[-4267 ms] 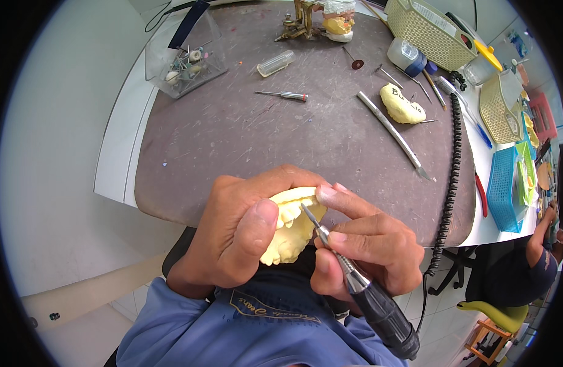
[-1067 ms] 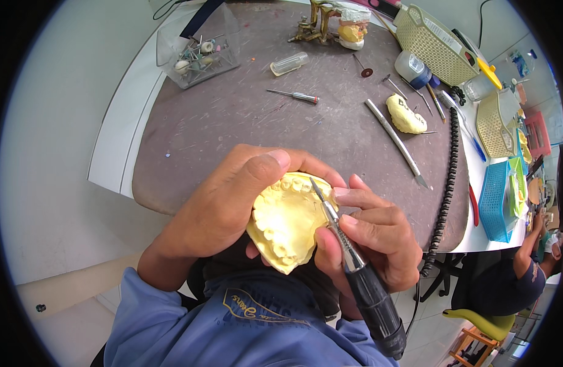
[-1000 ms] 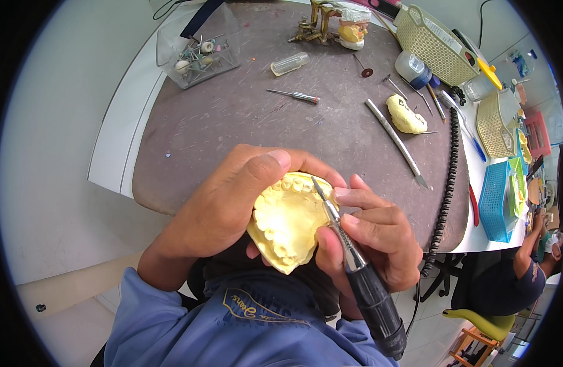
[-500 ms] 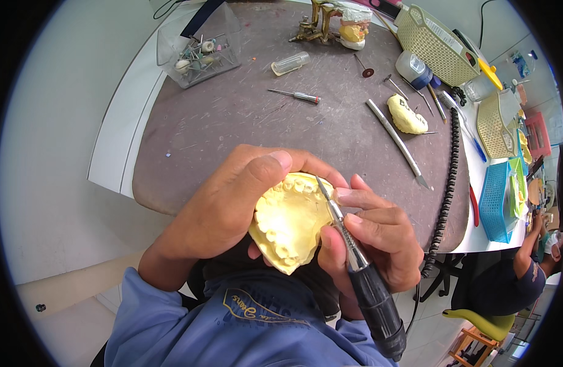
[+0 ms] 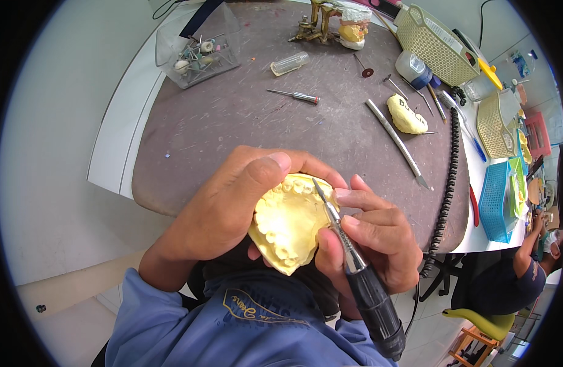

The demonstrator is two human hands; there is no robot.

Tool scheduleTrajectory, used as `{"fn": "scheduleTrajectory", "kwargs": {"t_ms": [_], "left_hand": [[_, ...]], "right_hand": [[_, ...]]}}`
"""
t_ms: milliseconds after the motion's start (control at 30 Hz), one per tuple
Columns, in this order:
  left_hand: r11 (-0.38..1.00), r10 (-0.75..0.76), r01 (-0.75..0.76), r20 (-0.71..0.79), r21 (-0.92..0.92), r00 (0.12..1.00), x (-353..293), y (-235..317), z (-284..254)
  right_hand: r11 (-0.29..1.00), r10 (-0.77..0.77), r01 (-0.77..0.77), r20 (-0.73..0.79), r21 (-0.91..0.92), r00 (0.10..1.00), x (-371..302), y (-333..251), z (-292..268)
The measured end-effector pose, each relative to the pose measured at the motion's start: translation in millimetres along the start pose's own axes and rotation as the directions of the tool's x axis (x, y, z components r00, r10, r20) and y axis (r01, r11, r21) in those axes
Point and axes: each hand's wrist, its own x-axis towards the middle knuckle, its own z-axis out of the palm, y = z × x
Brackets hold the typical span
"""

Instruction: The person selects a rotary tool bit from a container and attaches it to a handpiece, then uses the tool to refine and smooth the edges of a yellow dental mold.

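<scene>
A yellow plaster dental model (image 5: 292, 217), its row of teeth facing up, is gripped by my left hand (image 5: 223, 199). The left thumb lies along its upper left rim, and the fingers wrap round the far side and underneath. My right hand (image 5: 382, 238) holds a black and silver dental handpiece (image 5: 373, 300) like a pen. The handpiece's pointed bur (image 5: 320, 188) lies over the front right part of the tooth row; whether it touches the plaster I cannot tell. Right fingertips rest close to the model's right edge.
Ahead on the brown mat (image 5: 232, 122) lie a small screwdriver (image 5: 296, 96), a clear tube (image 5: 290, 63), a craft knife (image 5: 400, 144) and another yellow plaster piece (image 5: 406, 115). A clear box of burs (image 5: 199, 55) stands far left. A coiled cord (image 5: 451, 183) runs down the right. A co-worker (image 5: 507, 275) sits at right.
The handpiece tip has shifted slightly left over the model's front teeth. The left hand and the model have hardly moved.
</scene>
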Motion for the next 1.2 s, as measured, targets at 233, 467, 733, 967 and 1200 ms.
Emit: {"fn": "scheduleTrajectory", "kwargs": {"t_ms": [233,467,733,967,1200], "left_hand": [[1.000,0.010,-0.010,-0.001,0.006,1.000,0,1,1],[1.000,0.020,-0.020,-0.012,-0.009,1.000,0,0,2],[1.000,0.009,-0.009,-0.009,-0.004,1.000,-1,1,2],[0.999,0.006,-0.005,0.035,-0.035,0.999,-1,3,1],[0.995,0.084,-0.082,0.034,-0.052,0.996,1,1,6]], "right_hand": [[1.000,0.016,-0.016,-0.035,-0.006,0.999,0,0,1],[1.000,0.006,-0.006,-0.039,0.019,0.999,-1,1,1],[0.999,-0.032,0.031,-0.029,-0.011,0.999,-1,2,1],[0.994,-0.034,0.043,-0.089,0.102,0.995,-4,5,-5],[0.983,-0.038,0.062,-0.135,0.173,0.990,-5,13,-9]]}}
